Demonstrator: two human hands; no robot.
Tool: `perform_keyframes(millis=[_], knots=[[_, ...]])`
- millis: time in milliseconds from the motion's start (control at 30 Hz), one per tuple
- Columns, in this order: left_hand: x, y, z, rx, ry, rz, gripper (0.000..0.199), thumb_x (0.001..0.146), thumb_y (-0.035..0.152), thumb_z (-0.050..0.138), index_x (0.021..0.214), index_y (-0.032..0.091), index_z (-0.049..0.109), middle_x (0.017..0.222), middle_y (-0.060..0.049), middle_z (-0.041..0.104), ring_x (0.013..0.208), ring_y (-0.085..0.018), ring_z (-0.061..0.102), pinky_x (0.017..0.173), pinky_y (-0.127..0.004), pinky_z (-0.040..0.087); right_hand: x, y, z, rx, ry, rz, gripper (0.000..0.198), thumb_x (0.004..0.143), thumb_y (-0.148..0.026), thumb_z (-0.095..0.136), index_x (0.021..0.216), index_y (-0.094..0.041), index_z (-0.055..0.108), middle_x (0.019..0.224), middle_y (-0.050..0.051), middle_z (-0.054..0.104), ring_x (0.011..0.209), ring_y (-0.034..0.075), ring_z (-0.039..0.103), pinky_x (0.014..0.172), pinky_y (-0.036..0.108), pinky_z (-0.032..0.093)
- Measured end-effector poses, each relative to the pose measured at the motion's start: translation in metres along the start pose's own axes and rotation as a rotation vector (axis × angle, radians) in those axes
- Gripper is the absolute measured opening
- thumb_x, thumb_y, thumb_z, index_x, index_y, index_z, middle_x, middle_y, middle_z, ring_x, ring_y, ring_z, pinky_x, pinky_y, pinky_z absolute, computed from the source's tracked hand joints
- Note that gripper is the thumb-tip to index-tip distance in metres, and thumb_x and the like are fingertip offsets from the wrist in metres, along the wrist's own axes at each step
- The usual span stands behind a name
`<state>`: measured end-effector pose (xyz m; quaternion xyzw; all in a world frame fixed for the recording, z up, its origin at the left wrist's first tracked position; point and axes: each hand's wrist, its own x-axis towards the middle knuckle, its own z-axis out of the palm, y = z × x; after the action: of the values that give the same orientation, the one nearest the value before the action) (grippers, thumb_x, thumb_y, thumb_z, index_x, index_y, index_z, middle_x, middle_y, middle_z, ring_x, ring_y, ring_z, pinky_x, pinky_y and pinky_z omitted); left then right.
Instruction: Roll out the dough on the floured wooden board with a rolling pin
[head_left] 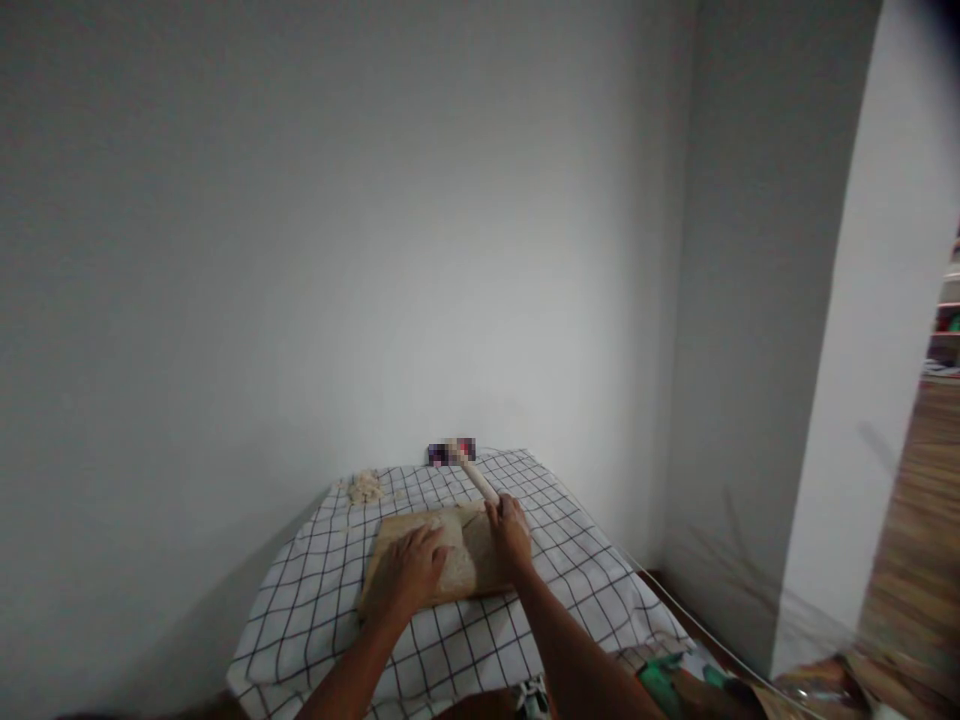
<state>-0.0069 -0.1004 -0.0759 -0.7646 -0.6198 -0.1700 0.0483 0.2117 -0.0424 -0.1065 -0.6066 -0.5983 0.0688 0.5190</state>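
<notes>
A: Materials, quick?
B: Cloth, white with a thin dark grid, wrinkled toward the near edge. On it, 1 flat rectangular wooden board, tan, under the left fingers. Plain, smooth pale wall beyond both hands.

A: Fingers?
B: Left hand: palm down, fingers extended and slightly apart, nothing gripped. It lies over the board, fingertips at the pale layer; exact contact under the palm, can't tell. Right hand: fingers curled closed around the near end of the rolling pin.

A: And the pin?
B: Slim, straight, pale, looks wooden. It slants up from the right fingers, away and to the left. Far end overlaps a small pixelated item in this view; touching or not, can't tell.

A: The layer?
B: Pale dough-like layer, flat, matte, floury-looking. It sits on the board, just right of the left fingers, lower left of the right ones; part in shadow, edges unclear.

A: Anything else?
B: 1 crumbly cream-colored pile on the cloth, beyond the left fingertips and off to their left. Pieces too blurred to count.
</notes>
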Motion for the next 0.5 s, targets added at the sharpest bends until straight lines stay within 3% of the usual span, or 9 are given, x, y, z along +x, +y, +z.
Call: perform_keyframes(millis=[67, 233, 500], knots=[[-0.007, -0.002, -0.006, -0.002, -0.011, 0.0, 0.057, 0.11, 0.038, 0.045, 0.159, 0.028, 0.073, 0.167, -0.013, 0.069, 0.156, -0.038, 0.062, 0.132, -0.062, 0.047, 0.0, 0.001, -0.001, 0.012, -0.001, 0.008, 0.025, 0.114, -0.046, 0.048, 0.114, -0.028, 0.064, 0.111, 0.009, 0.075, 0.108, 0.03, 0.073, 0.092, 0.038, 0.054], [-0.02, -0.014, -0.018, -0.027, -0.018, 0.011, 0.055, 0.106, 0.046, 0.049, 0.154, 0.047, 0.076, 0.163, -0.003, 0.072, 0.154, -0.04, 0.064, 0.131, -0.063, 0.049, 0.001, 0.002, -0.001, 0.052, 0.008, 0.005, 0.028, 0.114, -0.05, 0.046, 0.111, -0.029, 0.064, 0.11, 0.01, 0.076, 0.107, 0.031, 0.073, 0.092, 0.04, 0.054], [-0.028, -0.051, -0.027, -0.147, -0.085, 0.102, 0.058, 0.105, 0.048, 0.044, 0.151, 0.046, 0.079, 0.164, 0.003, 0.072, 0.159, -0.032, 0.061, 0.138, -0.046, 0.044, 0.003, 0.003, 0.001, 0.104, 0.01, 0.056, 0.034, 0.114, -0.054, 0.042, 0.115, -0.028, 0.064, 0.115, 0.011, 0.075, 0.109, 0.031, 0.073, 0.092, 0.041, 0.055]])
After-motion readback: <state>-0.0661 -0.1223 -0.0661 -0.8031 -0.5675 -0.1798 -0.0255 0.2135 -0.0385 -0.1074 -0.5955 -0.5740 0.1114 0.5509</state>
